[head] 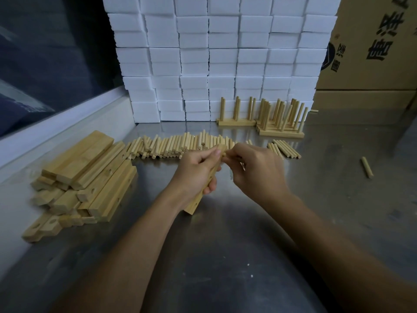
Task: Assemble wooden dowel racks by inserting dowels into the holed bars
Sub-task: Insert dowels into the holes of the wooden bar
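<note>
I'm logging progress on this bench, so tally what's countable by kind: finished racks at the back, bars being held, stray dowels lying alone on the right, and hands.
Finished racks: 2 visible, possibly more stacked behind
Bar in hand: 1
Stray dowel: 1
Hands: 2, left hand and right hand
Total: 6

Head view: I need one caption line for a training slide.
Left hand grips a holed bar while the right hand works at its top end, loose dowels behind.
</note>
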